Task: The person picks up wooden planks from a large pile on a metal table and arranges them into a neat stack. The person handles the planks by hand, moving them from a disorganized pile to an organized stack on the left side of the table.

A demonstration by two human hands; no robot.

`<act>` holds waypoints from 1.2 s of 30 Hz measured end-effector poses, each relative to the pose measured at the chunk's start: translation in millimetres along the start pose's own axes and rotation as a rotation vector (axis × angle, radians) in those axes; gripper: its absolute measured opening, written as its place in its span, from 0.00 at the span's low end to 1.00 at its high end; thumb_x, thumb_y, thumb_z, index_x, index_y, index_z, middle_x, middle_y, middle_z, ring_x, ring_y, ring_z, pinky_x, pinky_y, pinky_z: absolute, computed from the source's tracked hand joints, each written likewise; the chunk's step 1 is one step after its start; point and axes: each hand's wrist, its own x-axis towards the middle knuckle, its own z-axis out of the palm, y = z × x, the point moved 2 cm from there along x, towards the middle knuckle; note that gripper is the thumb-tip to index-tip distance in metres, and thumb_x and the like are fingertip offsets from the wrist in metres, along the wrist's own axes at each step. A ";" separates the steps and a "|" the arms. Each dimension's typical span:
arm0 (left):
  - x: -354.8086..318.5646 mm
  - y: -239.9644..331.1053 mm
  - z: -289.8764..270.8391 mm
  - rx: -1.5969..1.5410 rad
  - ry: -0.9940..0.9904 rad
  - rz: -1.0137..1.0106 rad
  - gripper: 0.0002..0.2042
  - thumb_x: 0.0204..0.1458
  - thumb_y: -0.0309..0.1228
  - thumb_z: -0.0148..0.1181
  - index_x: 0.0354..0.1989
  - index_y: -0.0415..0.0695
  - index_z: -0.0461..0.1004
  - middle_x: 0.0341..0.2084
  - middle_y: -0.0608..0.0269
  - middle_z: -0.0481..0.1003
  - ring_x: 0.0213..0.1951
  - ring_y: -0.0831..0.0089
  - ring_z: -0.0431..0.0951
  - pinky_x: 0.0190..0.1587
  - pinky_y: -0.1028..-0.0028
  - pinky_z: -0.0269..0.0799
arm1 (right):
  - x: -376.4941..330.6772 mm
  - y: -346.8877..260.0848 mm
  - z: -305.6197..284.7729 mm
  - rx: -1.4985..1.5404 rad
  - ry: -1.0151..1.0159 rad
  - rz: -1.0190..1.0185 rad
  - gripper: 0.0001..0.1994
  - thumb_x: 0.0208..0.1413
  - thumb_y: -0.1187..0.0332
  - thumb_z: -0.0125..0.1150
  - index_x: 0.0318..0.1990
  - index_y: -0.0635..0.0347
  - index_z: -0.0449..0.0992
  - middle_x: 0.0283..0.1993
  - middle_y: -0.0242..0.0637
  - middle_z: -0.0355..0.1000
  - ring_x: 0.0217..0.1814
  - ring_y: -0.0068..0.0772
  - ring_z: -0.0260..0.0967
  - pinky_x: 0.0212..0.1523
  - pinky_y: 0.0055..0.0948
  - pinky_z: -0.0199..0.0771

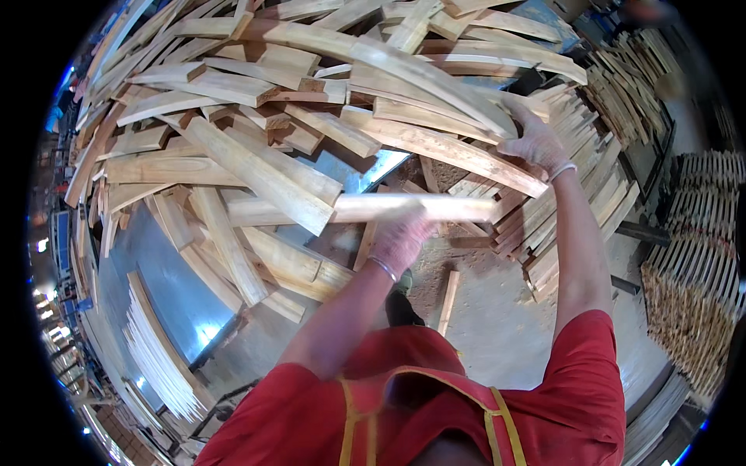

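Much remains on the wood heap (264, 87), with a stack (536, 227) right of it; the left hand (402, 237) grips a pale board (466, 208), the right hand (542, 147) touches another board (447, 84), grip unclear.

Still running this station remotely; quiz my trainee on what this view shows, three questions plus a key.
1. Open question: what is the left hand laid on?
2. True or false: the red sleeves leave both forearms bare.
3. Fill in the blank: the ____ hand is stretched farther from the body, at one end of a long plank.

Key
1. A pale wooden board, blurred in this picture.
2. True.
3. Right: the right hand is higher in the view than the left.
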 end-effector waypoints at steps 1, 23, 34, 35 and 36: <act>-11.8 -5.5 9.3 0.052 -0.054 -0.022 0.20 0.66 0.34 0.64 0.62 0.38 0.70 0.61 0.50 0.75 0.66 0.49 0.73 0.74 0.45 0.62 | 7.0 9.6 -1.7 0.126 -0.008 0.027 0.49 0.42 0.49 0.78 0.74 0.57 0.68 0.74 0.52 0.68 0.74 0.47 0.68 0.75 0.39 0.65; -52.6 -54.0 40.3 -0.273 -0.436 -0.307 0.30 0.57 0.40 0.74 0.64 0.38 0.75 0.63 0.53 0.77 0.64 0.59 0.77 0.70 0.56 0.71 | -101.6 -89.2 42.4 0.560 -0.784 0.417 0.39 0.49 0.50 0.84 0.65 0.62 0.78 0.58 0.39 0.82 0.58 0.31 0.77 0.60 0.34 0.77; -270.0 -79.9 -33.9 0.951 -0.821 0.058 0.28 0.62 0.39 0.68 0.70 0.47 0.71 0.57 0.62 0.81 0.57 0.69 0.80 0.61 0.68 0.74 | -326.9 -204.4 109.8 0.127 -0.518 -0.033 0.17 0.57 0.56 0.66 0.51 0.50 0.84 0.46 0.43 0.83 0.50 0.58 0.80 0.55 0.47 0.80; -281.2 -75.5 -47.0 0.896 -0.777 0.156 0.29 0.62 0.40 0.68 0.70 0.46 0.71 0.56 0.62 0.81 0.56 0.70 0.80 0.61 0.68 0.75 | -328.3 -227.1 116.7 0.114 -0.510 -0.041 0.16 0.57 0.58 0.66 0.51 0.51 0.84 0.45 0.44 0.83 0.50 0.59 0.79 0.55 0.47 0.80; -306.3 -54.1 -50.0 0.842 -0.724 0.260 0.29 0.62 0.40 0.68 0.70 0.46 0.71 0.55 0.62 0.82 0.56 0.71 0.80 0.60 0.68 0.75 | -328.6 -249.8 124.2 0.048 -0.510 -0.151 0.16 0.56 0.59 0.67 0.50 0.52 0.84 0.44 0.45 0.82 0.49 0.60 0.79 0.54 0.46 0.81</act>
